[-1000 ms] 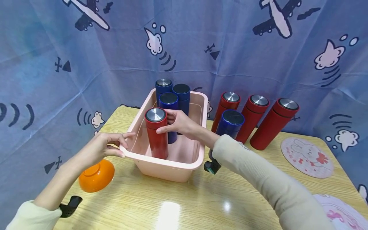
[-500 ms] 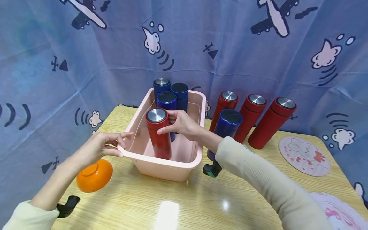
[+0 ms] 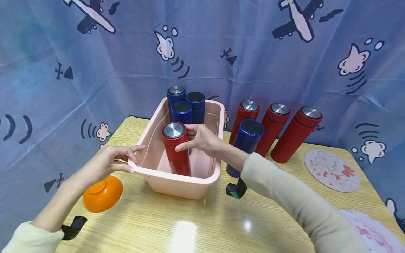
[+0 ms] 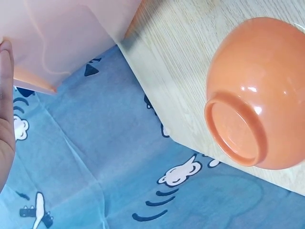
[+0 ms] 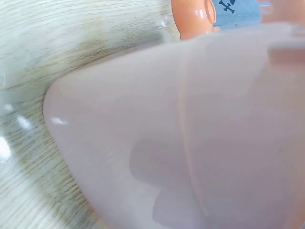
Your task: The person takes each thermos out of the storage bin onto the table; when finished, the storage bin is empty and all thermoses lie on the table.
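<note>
Right hand point(image 3: 204, 141) grips the red bottle point(image 3: 178, 156) near its top, thumb on the near side, fingers partly hidden behind. Bottle's inside the pink bin point(image 3: 177, 178), close to the front rim, lid up (can't tell if it touches the bottom). Left hand point(image 3: 109, 160) pinches the bin's front-left corner. Three blue bottles point(image 3: 181, 117) stand farther back inside; overturned orange bowl point(image 3: 104, 196) sits left of the bin.
</note>
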### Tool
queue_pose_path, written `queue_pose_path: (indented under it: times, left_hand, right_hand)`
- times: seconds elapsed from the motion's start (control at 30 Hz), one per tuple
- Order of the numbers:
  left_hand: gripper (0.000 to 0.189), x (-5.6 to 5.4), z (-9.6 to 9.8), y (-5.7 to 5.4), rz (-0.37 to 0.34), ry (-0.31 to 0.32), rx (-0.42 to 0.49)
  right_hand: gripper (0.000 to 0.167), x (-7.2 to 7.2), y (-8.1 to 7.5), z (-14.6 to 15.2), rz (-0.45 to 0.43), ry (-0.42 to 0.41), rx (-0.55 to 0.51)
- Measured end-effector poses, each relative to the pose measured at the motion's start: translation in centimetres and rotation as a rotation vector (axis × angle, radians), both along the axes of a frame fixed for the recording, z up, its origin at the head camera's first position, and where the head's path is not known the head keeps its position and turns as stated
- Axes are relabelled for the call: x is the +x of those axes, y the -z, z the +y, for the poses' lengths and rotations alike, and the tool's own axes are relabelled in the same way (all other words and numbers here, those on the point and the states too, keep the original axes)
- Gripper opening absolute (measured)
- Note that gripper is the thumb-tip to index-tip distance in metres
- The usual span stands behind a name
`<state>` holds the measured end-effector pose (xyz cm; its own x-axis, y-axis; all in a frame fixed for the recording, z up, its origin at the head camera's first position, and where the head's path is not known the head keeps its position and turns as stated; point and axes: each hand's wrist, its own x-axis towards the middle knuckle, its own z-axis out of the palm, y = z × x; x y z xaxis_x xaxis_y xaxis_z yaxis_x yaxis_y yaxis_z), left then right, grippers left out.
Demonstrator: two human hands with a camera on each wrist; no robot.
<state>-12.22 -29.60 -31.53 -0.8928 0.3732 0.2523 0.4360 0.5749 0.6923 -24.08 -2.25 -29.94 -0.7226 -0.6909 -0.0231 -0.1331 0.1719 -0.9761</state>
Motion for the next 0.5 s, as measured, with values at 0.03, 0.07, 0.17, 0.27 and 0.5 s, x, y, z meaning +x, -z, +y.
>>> queue_pose_path:
  times: [0.03, 0.07, 0.17, 0.27, 0.5]
  left_hand:
    - [0.020, 0.00, -0.01, 0.00, -0.001, 0.001, 0.001]
    - [0.020, 0.00, -0.02, -0.01, -0.002, 0.000, 0.001]
    - [0.020, 0.01, -0.02, -0.01, -0.002, -0.003, 0.005]
    - [0.020, 0.05, -0.06, 0.04, -0.001, -0.005, 0.012]
    - [0.020, 0.03, -0.05, 0.21, 0.021, 0.006, 0.024]
  right_hand:
    - [0.068, -0.02, 0.07, 0.06, 0.006, 0.001, 0.003]
    - [0.068, -0.06, 0.15, 0.11, 0.008, 0.000, 0.002]
    - [0.070, -0.15, 0.35, 0.25, 0.009, 0.010, 0.007]
    - [0.071, -0.20, 0.56, 0.30, 0.005, 0.011, 0.006]
    - [0.071, -0.13, 0.79, 0.08, 0.022, -0.005, 0.031]
